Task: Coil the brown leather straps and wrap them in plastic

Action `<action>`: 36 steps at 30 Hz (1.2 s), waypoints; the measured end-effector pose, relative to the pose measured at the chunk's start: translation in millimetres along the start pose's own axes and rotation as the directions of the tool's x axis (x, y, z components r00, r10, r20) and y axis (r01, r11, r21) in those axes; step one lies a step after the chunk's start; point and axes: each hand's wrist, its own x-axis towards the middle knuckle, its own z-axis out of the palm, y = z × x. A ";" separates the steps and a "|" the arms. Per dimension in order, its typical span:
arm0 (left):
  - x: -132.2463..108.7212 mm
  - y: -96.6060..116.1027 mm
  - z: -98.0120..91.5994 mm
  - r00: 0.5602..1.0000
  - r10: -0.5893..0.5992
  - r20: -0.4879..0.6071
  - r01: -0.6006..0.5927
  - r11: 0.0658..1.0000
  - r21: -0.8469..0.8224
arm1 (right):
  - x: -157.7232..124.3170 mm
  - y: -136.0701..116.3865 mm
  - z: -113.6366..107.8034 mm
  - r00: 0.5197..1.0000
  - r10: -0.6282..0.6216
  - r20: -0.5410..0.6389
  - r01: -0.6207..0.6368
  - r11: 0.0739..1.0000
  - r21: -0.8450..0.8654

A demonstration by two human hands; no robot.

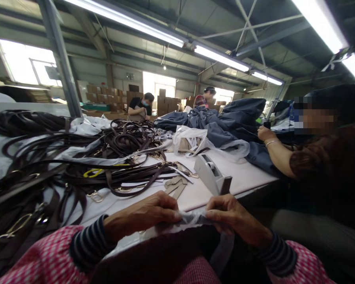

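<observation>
Between my two hands, at the table's front edge, stretches a strip of crumpled translucent plastic film (193,218). My left hand (150,213) pinches its left part between thumb and curled fingers. The fingers of my right hand (236,219) are closed on the right part, and a loose tail hangs below them. Just beyond my hands stands a grey tape dispenser (209,173). Flat beige strips (176,186) lie left of it. Dark brown straps (133,140) with gold-coloured clasps cover the table's left side. Whether anything is wrapped inside the film I cannot tell.
Something yellow and loop-shaped (93,172) lies among the straps. A clear plastic bag (191,140) holds beige pieces. Dark blue fabric (207,122) is heaped behind it. At the right sits a co-worker, one hand (265,134) over the table. Further people and cardboard boxes (167,104) stand behind.
</observation>
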 end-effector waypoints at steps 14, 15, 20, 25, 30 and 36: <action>-25.5 5.2 -17.8 0.969 0.085 -0.230 -0.072 0.995 0.063 | -20.7 80.4 -42.5 0.966 -0.052 -0.255 -0.050 0.924 -0.378; -24.1 3.0 -14.5 0.963 0.073 -0.260 -0.071 0.997 0.015 | -26.0 86.5 -42.5 0.966 -0.037 -0.254 -0.068 0.918 -0.391; 0.2 5.3 18.3 0.933 0.033 -0.358 -0.114 0.971 -0.208 | -31.4 72.3 -4.1 0.973 -0.166 -0.163 0.106 0.940 -0.324; 4.6 12.6 28.3 0.960 0.044 -0.275 -0.111 0.966 -0.233 | -15.8 45.7 12.1 0.738 -0.672 -0.058 0.430 0.535 -0.727; -22.9 -18.6 19.9 0.991 -0.136 0.000 0.132 0.961 -0.242 | -13.9 37.3 -21.3 0.575 -0.816 0.057 0.419 0.234 -0.878; -36.0 -49.7 31.2 0.996 -0.037 0.085 0.070 0.905 -0.420 | -4.6 34.3 -31.7 0.588 -0.808 0.023 0.402 0.268 -0.875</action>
